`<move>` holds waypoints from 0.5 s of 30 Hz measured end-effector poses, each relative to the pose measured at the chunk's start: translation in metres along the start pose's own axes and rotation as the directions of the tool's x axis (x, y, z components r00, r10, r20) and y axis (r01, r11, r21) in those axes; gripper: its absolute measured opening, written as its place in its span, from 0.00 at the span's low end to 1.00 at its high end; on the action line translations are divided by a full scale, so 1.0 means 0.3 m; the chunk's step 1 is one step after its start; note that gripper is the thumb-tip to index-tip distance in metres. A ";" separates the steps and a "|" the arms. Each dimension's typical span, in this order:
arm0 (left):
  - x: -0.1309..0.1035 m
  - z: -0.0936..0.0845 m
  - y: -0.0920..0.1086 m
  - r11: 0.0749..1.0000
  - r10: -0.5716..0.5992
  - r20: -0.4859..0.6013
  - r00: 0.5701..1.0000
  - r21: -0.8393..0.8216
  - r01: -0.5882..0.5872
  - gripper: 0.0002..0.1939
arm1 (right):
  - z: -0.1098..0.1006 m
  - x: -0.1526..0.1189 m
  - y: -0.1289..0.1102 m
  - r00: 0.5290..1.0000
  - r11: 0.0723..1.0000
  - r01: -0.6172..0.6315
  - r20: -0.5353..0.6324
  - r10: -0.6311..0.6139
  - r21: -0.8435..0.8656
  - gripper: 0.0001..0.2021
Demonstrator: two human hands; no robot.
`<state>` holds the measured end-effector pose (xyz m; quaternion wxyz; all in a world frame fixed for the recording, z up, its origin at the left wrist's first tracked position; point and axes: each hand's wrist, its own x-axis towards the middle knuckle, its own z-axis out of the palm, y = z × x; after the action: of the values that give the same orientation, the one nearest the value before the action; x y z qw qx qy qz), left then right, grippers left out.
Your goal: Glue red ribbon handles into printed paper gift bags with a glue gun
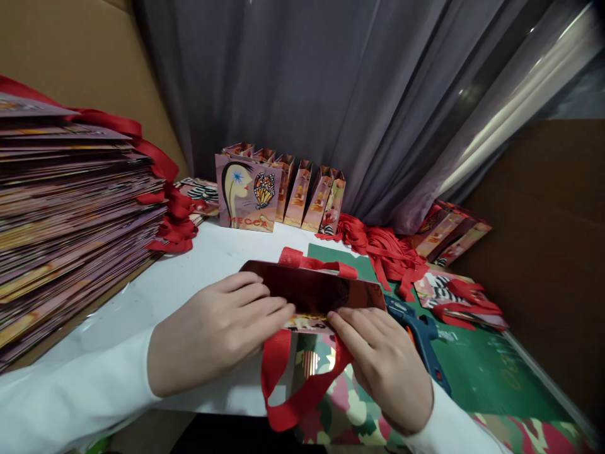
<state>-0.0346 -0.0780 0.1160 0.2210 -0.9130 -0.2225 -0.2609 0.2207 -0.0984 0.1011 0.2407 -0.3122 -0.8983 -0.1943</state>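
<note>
A paper gift bag (pixel 309 321) with a dark reddish inside stands open in front of me, its mouth facing up toward me. My left hand (pixel 220 334) grips its near rim on the left, fingers curled over the edge. On the right side of the same rim my right hand (pixel 378 356) holds on, fingertips dipping inside. Both thumbs are hidden. One red ribbon handle (pixel 295 403) hangs in a loop down the near side, between my hands. Another red ribbon handle (pixel 321 261) lies along the far rim.
Flat bags make a tall stack (pixel 70 208) at left. Several finished bags (pixel 248 195) stand by the grey curtain (pixel 265 75). Red ribbons (pixel 378 246) lie in a heap behind my right hand. A blue glue gun (pixel 425 340) rests on the green board (pixel 491 372).
</note>
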 end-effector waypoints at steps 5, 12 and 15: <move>0.016 0.022 0.051 0.999 -0.012 -0.107 0.994 -0.048 0.006 0.13 | 0.009 0.012 -0.025 0.999 0.998 0.003 0.042 -0.005 0.061 0.16; 0.012 0.003 0.058 0.994 -0.095 -0.098 0.991 -0.064 0.089 0.14 | 0.032 -0.001 -0.028 0.998 0.998 -0.025 -0.050 0.028 0.061 0.11; 0.047 -0.010 0.085 0.991 -0.131 0.078 0.988 0.044 0.128 0.14 | 0.029 0.025 -0.038 0.998 0.997 -0.060 0.001 0.060 0.053 0.12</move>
<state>-0.0118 -0.0960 0.1191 0.2121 -0.9020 -0.2950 -0.2332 0.2054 -0.0987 0.0959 0.2547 -0.3326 -0.8933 -0.1632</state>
